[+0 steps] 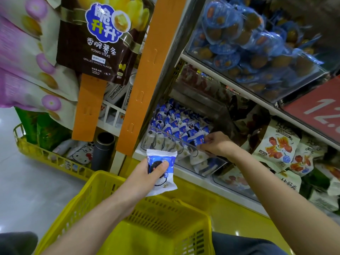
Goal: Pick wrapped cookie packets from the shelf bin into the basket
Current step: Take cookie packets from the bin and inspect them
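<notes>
**Two-handed cookie grab, one packet up and another on the way**

So the cookie packet [161,172] I've already got is in my left hand [147,173]. The thumb is laid across the printed front and the fingers are curled round the back, so it's properly held. It hangs just above the far rim of the yellow basket [103,176], which sits at 6 o'clock from it and looks empty as far as I can see.

At 1 o'clock from there, my right hand [215,144] is reaching over the clear front wall of the shelf bin [176,138]. The fingertips are closed narrow on the edge of a second packet [197,141] at the top of the pile. It looks like a pinch, though the thumb is partly hidden.

My guess is these things weigh next to nothing. It's a puffy film wrapper, slick and crinkly, with a cookie inside that would probably crack if I squeezed it. The crimped end seam or a light hold across the flat face is the way to go, not a fist around the middle.

Further out, there's an orange shelf post [143,85] at 11 o'clock from the bin and a potato sticks bag [103,43] hanging beyond it. Blue-wrapped snacks [248,39] fill the shelf at 12 to 1 o'clock, and a red price sign [316,109] is at 3 o'clock
</notes>
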Available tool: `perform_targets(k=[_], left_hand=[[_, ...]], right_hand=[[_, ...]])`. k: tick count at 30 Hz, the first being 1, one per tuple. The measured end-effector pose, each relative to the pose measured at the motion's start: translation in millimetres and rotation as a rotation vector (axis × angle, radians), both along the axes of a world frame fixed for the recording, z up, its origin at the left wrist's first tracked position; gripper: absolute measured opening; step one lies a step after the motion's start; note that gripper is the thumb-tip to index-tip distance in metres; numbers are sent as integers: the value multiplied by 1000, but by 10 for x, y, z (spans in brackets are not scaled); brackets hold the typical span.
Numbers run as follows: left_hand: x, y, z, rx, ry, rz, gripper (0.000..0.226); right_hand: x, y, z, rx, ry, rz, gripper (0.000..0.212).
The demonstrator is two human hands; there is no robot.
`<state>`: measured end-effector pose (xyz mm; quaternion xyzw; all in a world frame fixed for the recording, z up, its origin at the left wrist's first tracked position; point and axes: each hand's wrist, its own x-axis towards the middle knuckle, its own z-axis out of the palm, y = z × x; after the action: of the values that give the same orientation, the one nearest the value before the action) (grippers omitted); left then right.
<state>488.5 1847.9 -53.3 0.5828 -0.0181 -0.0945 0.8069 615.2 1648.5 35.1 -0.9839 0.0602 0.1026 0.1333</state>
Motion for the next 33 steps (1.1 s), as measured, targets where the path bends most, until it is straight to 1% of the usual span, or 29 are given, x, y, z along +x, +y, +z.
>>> perform_targets(k=[1,3,4,6,10,12,14,17,20,23,25,27,28,29,30,33], left_hand=[[0,-7,-4,3,-2,-2,20],[2,-17,-16,6,-4,-1,17],[4,-19,-17,6,-4,3,16],[7,-17,-15,10,-2,12,14],[8,-7,-19,37,-2,22,18],[9,-10,-28,46,4,18,19],[12,-19,-31,48,16,15,18],[17,-33,-37,63,22,25,16],[18,-50,-50,55,41,34,17],[26,-62,-74,-9,88,36,18],[35,-70,-70,-76,159,39,18],[41,-73,-74,-110,178,48,17],[38,-77,-81,-93,167,48,16],[26,-82,-86,-63,145,42,16],[6,-89,-86,-29,113,31,16],[-45,-114,-112,91,42,7,17]], right_hand=[[16,4,-5,-3,18,10,26],[58,19,-36,17,41,25,23],[84,26,-60,55,60,20,24],[117,40,-83,124,122,10,18],[175,68,-29,25,234,44,32],[188,90,-7,35,263,55,34],[198,88,-39,58,227,89,34],[198,45,-156,138,104,109,21],[182,4,-219,171,-33,51,32],[88,5,-148,173,-99,10,37],[-72,30,-109,238,-258,25,28],[-347,96,-118,359,-490,138,14],[-502,146,-146,426,-551,202,11],[-645,196,-194,488,-559,256,10],[-770,243,-267,537,-523,293,10],[-1028,377,-543,644,-269,283,10]])
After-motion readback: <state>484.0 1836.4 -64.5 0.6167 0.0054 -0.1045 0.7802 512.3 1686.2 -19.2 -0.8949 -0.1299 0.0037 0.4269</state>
